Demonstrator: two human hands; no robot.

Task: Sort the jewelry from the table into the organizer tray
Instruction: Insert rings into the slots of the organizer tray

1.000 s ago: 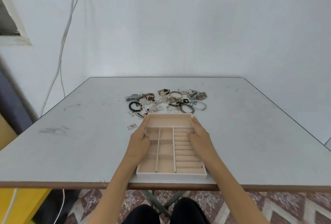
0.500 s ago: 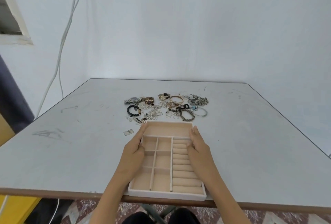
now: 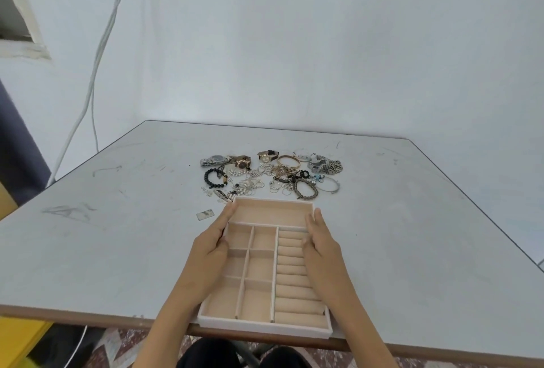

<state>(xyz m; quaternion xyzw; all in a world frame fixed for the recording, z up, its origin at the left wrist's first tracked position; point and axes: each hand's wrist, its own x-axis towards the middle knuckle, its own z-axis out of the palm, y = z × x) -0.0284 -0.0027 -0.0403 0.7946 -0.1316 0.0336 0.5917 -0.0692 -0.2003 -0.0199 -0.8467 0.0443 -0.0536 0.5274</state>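
A beige organizer tray [image 3: 265, 327] with square compartments on the left and ring rolls on the right lies on the grey table [image 3: 117, 249]; its near edge hangs slightly over the table's front edge. My left hand [image 3: 209, 249] holds its left wall and my right hand [image 3: 322, 249] holds its right wall, thumbs over the rims. The tray is empty. Just beyond its far wall lies the jewelry pile [image 3: 273, 173]: watches, a black bead bracelet [image 3: 215, 178], bangles, chains and rings.
A small silver tag [image 3: 205, 214] lies on the table left of the tray's far corner. Cables [image 3: 97, 58] hang down the wall at the left. A yellow object [image 3: 17, 338] stands below the table's left front corner.
Both hands have slid the tray toward me, from fully on the table to overhanging the front edge. A gap has opened between the tray and the pile.
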